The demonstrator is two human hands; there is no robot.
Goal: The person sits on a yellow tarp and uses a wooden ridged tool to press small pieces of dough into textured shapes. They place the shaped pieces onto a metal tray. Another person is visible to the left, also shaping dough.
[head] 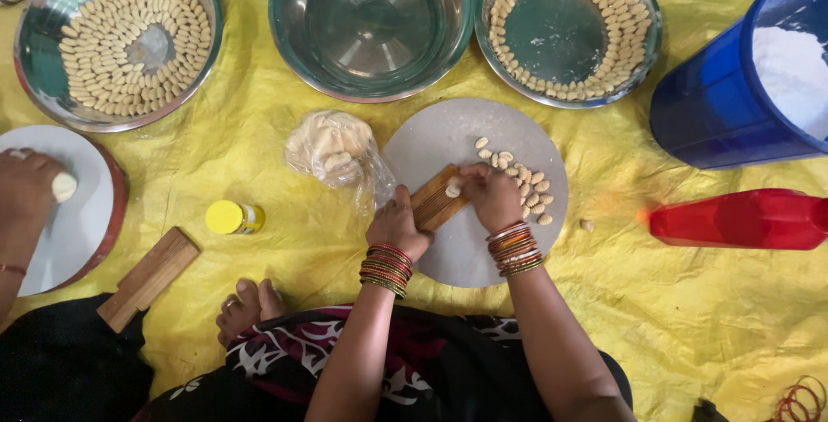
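Patterned cloth (pixel 414 362) is lying at the bottom of the frame, nearest the camera. Above it, the left hand (pixel 397 228) is grasping a ridged wooden board (pixel 437 201), its grip clenched on the lower end, at the centre of the frame. Over the board, the right hand (pixel 492 198) is pinching a small dough piece (pixel 453 189) against the ridges. Both are resting over a round grey slab (pixel 457 249) on the yellow sheet (pixel 673 301), with shaped dough pieces (pixel 528 187) lying just right of the hands. Another person's hand (pixel 26 193) is pressing dough at the left edge.
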